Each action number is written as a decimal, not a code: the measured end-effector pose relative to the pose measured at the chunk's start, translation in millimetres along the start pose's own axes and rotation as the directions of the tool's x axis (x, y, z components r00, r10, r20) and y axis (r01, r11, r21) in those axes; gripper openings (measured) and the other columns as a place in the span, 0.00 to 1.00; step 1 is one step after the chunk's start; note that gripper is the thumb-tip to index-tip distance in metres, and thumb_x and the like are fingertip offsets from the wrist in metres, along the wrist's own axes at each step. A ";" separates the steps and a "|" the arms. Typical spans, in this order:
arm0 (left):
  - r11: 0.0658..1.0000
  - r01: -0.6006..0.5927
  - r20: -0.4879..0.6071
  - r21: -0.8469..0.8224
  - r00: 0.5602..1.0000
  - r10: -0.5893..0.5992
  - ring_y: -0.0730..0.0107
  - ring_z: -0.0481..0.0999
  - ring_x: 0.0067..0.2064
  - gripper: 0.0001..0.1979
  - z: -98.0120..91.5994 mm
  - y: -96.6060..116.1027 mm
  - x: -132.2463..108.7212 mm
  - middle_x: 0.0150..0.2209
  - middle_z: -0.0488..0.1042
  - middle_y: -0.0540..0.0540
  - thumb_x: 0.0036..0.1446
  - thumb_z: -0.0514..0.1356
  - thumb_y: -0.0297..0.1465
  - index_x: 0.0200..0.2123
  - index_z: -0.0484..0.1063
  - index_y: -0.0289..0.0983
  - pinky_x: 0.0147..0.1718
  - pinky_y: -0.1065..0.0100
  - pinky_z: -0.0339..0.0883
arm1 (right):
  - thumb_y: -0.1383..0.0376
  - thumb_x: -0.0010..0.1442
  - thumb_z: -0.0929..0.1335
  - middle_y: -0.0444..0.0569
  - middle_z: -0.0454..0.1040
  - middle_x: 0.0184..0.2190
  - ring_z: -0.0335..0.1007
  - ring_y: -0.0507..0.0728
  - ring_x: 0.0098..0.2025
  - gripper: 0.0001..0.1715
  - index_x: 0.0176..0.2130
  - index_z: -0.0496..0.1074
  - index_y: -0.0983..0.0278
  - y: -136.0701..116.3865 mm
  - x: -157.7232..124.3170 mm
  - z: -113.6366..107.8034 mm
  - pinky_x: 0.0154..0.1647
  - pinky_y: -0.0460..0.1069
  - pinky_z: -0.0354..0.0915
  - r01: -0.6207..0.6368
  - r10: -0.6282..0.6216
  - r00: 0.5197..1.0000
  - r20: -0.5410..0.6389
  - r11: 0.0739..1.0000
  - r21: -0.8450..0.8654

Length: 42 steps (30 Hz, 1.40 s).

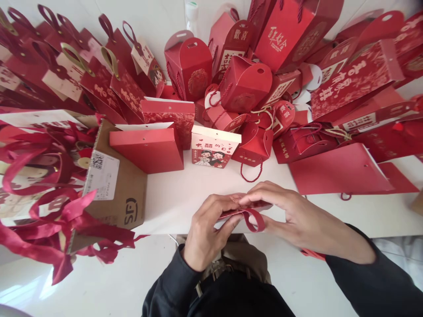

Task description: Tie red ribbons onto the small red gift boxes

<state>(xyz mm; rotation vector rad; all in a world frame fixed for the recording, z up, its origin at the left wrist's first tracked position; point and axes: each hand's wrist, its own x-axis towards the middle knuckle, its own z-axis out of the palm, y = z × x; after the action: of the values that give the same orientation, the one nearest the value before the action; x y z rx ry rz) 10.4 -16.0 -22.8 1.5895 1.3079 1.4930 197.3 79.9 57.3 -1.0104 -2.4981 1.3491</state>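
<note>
Between my two hands, above the table's front edge, is a small red gift box (238, 199) with a red strap handle (254, 220) looping out toward me. My left hand (211, 224) pinches the box's left side, thumb below and fingers on top. On the other side, my right hand (287, 215) has its fingers on the box's top face and its thumb at the strap loop. Much of the box is hidden by my fingers. Just beyond stands a small white and red box (216, 147) with a cartoon couple, beside a plain red box (148, 149).
A brown cardboard carton (132, 193) stuffed with red ribbons (79, 229) stands on the left. Many red gift boxes crowd the back, including a handled box (190, 68). A large flat red bag (340, 169) lies to the right on the white table (165, 207).
</note>
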 end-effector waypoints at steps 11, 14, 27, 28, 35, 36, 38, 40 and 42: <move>0.998 -0.002 -0.002 0.057 1.000 0.002 0.67 0.81 0.47 0.12 2.1 -0.2 -1.0 0.45 0.81 0.43 0.64 0.65 0.24 0.50 0.74 0.38 0.45 0.69 0.78 | 0.67 0.65 0.72 0.43 0.78 0.44 0.77 0.54 0.47 0.09 0.45 0.76 0.55 -5.6 0.8 0.9 0.50 0.50 0.74 -0.013 0.012 0.998 -0.054 1.000 -0.007; 0.997 -0.043 0.012 0.065 0.999 0.042 0.67 0.80 0.49 0.15 2.1 -1.0 -1.7 0.48 0.81 0.42 0.64 0.64 0.23 0.53 0.73 0.38 0.47 0.69 0.77 | 0.65 0.66 0.71 0.43 0.78 0.44 0.77 0.54 0.47 0.08 0.46 0.76 0.55 -5.7 1.4 0.5 0.51 0.49 0.73 -0.018 0.018 0.999 -0.049 1.000 0.001; 0.997 0.000 -0.032 0.080 0.999 0.003 0.71 0.79 0.45 0.15 7.2 1.4 -5.2 0.46 0.81 0.46 0.64 0.64 0.25 0.53 0.72 0.39 0.45 0.71 0.75 | 0.60 0.68 0.70 0.43 0.78 0.47 0.76 0.54 0.48 0.07 0.47 0.76 0.54 -5.4 0.7 1.3 0.52 0.47 0.71 -0.137 0.137 0.991 0.014 0.981 0.137; 0.997 0.010 -0.038 0.074 0.999 -0.007 0.71 0.79 0.44 0.15 7.5 1.7 -5.6 0.46 0.81 0.46 0.63 0.64 0.25 0.53 0.72 0.39 0.45 0.72 0.75 | 0.60 0.68 0.70 0.43 0.78 0.47 0.76 0.54 0.49 0.07 0.47 0.76 0.54 -5.4 0.6 1.9 0.52 0.47 0.71 -0.134 0.134 0.991 0.012 0.981 0.140; 0.996 -0.012 -0.044 0.094 0.999 0.017 0.70 0.79 0.46 0.14 7.8 2.2 -4.7 0.46 0.81 0.46 0.63 0.63 0.23 0.51 0.73 0.38 0.46 0.70 0.74 | 0.60 0.67 0.71 0.42 0.78 0.44 0.75 0.54 0.46 0.07 0.46 0.76 0.53 -5.5 -1.9 7.4 0.51 0.48 0.69 -0.152 0.158 0.987 -0.019 0.969 0.195; 0.995 -0.013 -0.046 0.095 0.999 0.017 0.70 0.79 0.46 0.14 7.8 2.1 -4.5 0.46 0.81 0.46 0.63 0.64 0.23 0.51 0.73 0.38 0.46 0.70 0.74 | 0.60 0.67 0.71 0.42 0.78 0.44 0.75 0.53 0.46 0.07 0.46 0.76 0.53 -5.6 -2.5 8.1 0.51 0.47 0.69 -0.155 0.163 0.986 -0.024 0.967 0.204; 0.996 -0.019 -0.048 0.089 0.999 0.024 0.70 0.80 0.46 0.12 8.1 2.0 -4.4 0.45 0.81 0.45 0.62 0.64 0.23 0.49 0.74 0.38 0.46 0.70 0.74 | 0.62 0.67 0.71 0.41 0.77 0.45 0.75 0.53 0.47 0.07 0.46 0.75 0.53 -5.3 -3.6 9.3 0.51 0.47 0.68 -0.150 0.160 0.987 -0.030 0.966 0.212; 0.996 -0.022 -0.050 0.081 0.998 0.026 0.70 0.80 0.46 0.10 8.4 2.0 -4.9 0.45 0.81 0.45 0.62 0.64 0.23 0.47 0.75 0.37 0.46 0.70 0.74 | 0.64 0.66 0.70 0.40 0.77 0.45 0.74 0.52 0.47 0.09 0.46 0.75 0.52 -4.6 -4.3 10.2 0.51 0.46 0.68 -0.134 0.145 0.989 -0.040 0.968 0.210; 0.997 -0.019 -0.055 0.080 0.998 0.023 0.70 0.80 0.46 0.10 8.7 2.3 -5.9 0.45 0.82 0.45 0.62 0.64 0.23 0.46 0.75 0.37 0.47 0.69 0.74 | 0.65 0.66 0.70 0.40 0.77 0.45 0.74 0.52 0.47 0.09 0.47 0.75 0.53 -4.1 -4.5 10.8 0.51 0.47 0.68 -0.125 0.138 0.989 -0.046 0.969 0.215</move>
<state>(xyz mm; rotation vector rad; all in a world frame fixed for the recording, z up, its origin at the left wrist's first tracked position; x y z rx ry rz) 20.0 -20.5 -24.7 1.6270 1.4014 1.5251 194.3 68.1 55.0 -1.1665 -2.2206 1.5576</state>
